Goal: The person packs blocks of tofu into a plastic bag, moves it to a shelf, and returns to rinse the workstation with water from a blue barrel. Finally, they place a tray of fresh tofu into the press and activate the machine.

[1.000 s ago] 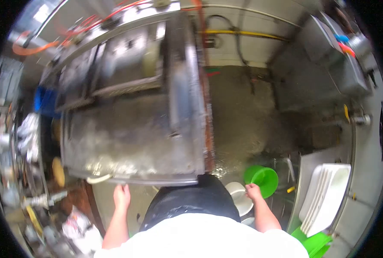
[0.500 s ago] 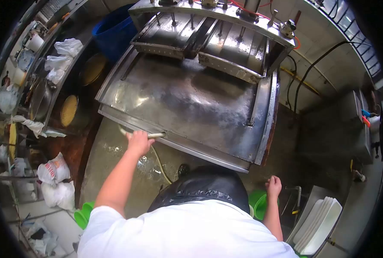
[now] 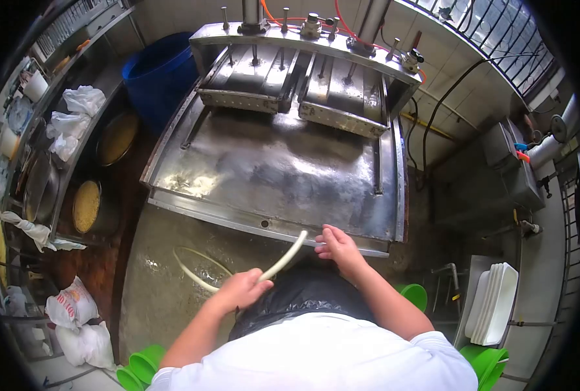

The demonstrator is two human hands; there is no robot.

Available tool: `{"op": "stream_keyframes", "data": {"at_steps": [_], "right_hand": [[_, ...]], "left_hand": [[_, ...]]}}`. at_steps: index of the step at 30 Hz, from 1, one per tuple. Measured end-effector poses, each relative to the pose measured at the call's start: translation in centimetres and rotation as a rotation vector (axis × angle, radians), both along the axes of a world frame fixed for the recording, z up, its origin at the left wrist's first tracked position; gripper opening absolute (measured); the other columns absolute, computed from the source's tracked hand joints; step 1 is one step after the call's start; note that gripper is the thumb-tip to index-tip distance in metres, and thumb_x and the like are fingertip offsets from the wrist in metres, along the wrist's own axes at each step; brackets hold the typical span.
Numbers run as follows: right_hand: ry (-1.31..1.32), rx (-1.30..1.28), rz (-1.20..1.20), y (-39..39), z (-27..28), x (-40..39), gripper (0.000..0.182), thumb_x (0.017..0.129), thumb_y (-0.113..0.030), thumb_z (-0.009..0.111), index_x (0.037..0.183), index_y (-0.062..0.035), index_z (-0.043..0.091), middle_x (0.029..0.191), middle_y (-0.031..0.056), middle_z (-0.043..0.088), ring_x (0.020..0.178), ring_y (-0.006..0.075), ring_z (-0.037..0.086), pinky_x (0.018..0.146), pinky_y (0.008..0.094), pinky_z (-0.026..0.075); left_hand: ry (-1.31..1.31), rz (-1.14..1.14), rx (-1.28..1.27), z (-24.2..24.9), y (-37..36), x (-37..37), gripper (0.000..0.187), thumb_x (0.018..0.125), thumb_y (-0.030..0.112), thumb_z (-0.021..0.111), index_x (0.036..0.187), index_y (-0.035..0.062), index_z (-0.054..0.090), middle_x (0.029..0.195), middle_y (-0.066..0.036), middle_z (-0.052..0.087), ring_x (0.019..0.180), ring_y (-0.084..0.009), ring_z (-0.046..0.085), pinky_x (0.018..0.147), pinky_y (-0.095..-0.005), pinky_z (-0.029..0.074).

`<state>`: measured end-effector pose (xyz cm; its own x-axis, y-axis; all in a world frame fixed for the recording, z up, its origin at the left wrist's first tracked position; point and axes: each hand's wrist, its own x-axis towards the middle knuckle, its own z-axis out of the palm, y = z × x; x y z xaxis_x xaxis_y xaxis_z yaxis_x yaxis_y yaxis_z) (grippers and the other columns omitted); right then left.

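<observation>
My left hand point(image 3: 241, 290) is closed around a pale hose point(image 3: 282, 262), just in front of my black apron. The hose's free end points up and to the right, and the rest loops down to the wet floor. Close to that end is my right hand point(image 3: 339, 249), its fingers apart and holding nothing. Both hands are at the near edge of a wide steel press table point(image 3: 264, 169), which has a small round hole in its front lip. Two perforated steel trays point(image 3: 247, 98) sit under the press frame at the back.
A blue barrel point(image 3: 163, 81) stands at the back left. Left are shelves with white bags point(image 3: 84, 101) and a pot of yellow contents point(image 3: 86, 205). Filled sacks point(image 3: 73, 303) lie lower down. Right are stacked white trays point(image 3: 495, 303), a green bucket point(image 3: 413, 296) and a steel box point(image 3: 475, 182).
My left hand has drawn the hose away from the table's front edge toward my body. My right hand has come in from the far right to near the hose end, its fingers now apart.
</observation>
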<state>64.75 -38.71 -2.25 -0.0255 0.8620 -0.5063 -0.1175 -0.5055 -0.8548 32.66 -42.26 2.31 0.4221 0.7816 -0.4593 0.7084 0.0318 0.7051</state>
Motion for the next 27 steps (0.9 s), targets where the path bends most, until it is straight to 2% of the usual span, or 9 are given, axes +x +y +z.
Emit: {"op": "stream_keyframes", "data": {"at_steps": [4, 6, 9, 12, 14, 17, 20, 21, 27], "right_hand": [[0.251, 0.015, -0.122, 1.5, 1.9, -4.1, 0.065, 0.113, -0.033, 0.056, 0.164, -0.0010, 0.031, 0.120, 0.0103, 0.067, 0.098, 0.0195, 0.071, 0.086, 0.0361, 0.061], [0.227, 0.000, -0.195, 2.4, 2.7, -5.3, 0.058, 0.115, -0.028, 0.052, 0.163, -0.0048, 0.031, 0.111, 0.0090, 0.066, 0.089, 0.0200, 0.071, 0.078, 0.0367, 0.062], [0.165, 0.035, -0.317, 3.6, 1.1, -5.8, 0.046, 0.114, -0.020, 0.048, 0.158, -0.0089, 0.037, 0.101, 0.0086, 0.066, 0.063, 0.0198, 0.065, 0.057, 0.0353, 0.057], [0.116, 0.071, -0.313, 3.9, 0.6, -4.1, 0.041, 0.114, -0.020, 0.047, 0.153, -0.0079, 0.040, 0.100, 0.0094, 0.066, 0.061, 0.0197, 0.064, 0.055, 0.0343, 0.056], [0.132, 0.017, -0.314, 3.2, 0.8, -3.1, 0.041, 0.114, -0.019, 0.047, 0.152, -0.0082, 0.038, 0.104, 0.0111, 0.066, 0.067, 0.0213, 0.067, 0.058, 0.0359, 0.059], [0.151, -0.171, -0.176, 1.2, 1.0, -1.6, 0.054, 0.113, -0.024, 0.054, 0.160, -0.0063, 0.032, 0.121, 0.0156, 0.067, 0.088, 0.0231, 0.073, 0.070, 0.0373, 0.064], [-0.058, -0.163, -0.140, -1.9, -2.4, 1.2, 0.059, 0.110, -0.028, 0.060, 0.158, -0.0029, 0.037, 0.128, 0.0161, 0.067, 0.085, 0.0205, 0.072, 0.070, 0.0348, 0.063], [-0.133, -0.121, -0.143, -3.4, -3.1, 2.2, 0.055, 0.108, -0.032, 0.065, 0.151, -0.0001, 0.049, 0.127, 0.0150, 0.068, 0.083, 0.0180, 0.071, 0.069, 0.0315, 0.061], [-0.283, -0.210, -0.268, -14.0, -7.2, 8.7, 0.040, 0.107, -0.031, 0.064, 0.133, -0.0006, 0.063, 0.111, 0.0091, 0.069, 0.076, 0.0154, 0.069, 0.064, 0.0297, 0.058]], "left_hand": [[-0.117, -0.049, 0.015, -1.0, 0.7, 2.7, 0.046, 0.104, 0.048, 0.065, 0.101, 0.0026, 0.062, 0.090, -0.025, 0.070, 0.087, -0.0449, 0.069, 0.077, -0.0512, 0.053], [-0.171, 0.004, 0.011, -0.5, 1.3, 4.1, 0.043, 0.107, 0.043, 0.064, 0.098, 0.0015, 0.060, 0.086, -0.022, 0.067, 0.081, -0.0374, 0.067, 0.075, -0.0473, 0.052], [-0.223, -0.029, -0.039, 0.1, 1.6, 5.1, 0.042, 0.108, 0.042, 0.064, 0.099, 0.0019, 0.059, 0.088, -0.021, 0.067, 0.082, -0.0349, 0.066, 0.077, -0.0462, 0.052], [-0.273, -0.094, -0.071, 0.4, 1.7, 4.4, 0.038, 0.107, 0.039, 0.064, 0.102, 0.0015, 0.060, 0.092, -0.022, 0.067, 0.087, -0.0367, 0.067, 0.080, -0.0466, 0.052], [-0.313, -0.154, 0.171, -2.1, 1.2, 3.4, 0.034, 0.107, 0.036, 0.063, 0.105, 0.0021, 0.062, 0.097, -0.022, 0.068, 0.093, -0.0412, 0.068, 0.083, -0.0488, 0.054], [-0.082, -0.087, 0.350, -3.0, 0.9, 1.8, 0.033, 0.109, 0.037, 0.054, 0.105, 0.0054, 0.063, 0.098, -0.022, 0.071, 0.097, -0.0462, 0.069, 0.084, -0.0570, 0.054], [0.185, -0.056, 0.360, -2.8, 3.0, -1.5, 0.040, 0.112, 0.042, 0.047, 0.104, 0.0066, 0.063, 0.097, -0.022, 0.074, 0.093, -0.0478, 0.070, 0.082, -0.0605, 0.055], [0.249, -0.038, 0.323, -2.6, 4.0, -2.5, 0.041, 0.112, 0.043, 0.047, 0.104, 0.0060, 0.063, 0.095, -0.024, 0.074, 0.092, -0.0485, 0.070, 0.081, -0.0608, 0.055], [0.400, -0.064, 0.282, -2.4, 7.0, -5.4, 0.047, 0.111, 0.043, 0.048, 0.099, 0.0030, 0.069, 0.094, -0.027, 0.074, 0.093, -0.0507, 0.070, 0.083, -0.0614, 0.054]]}}
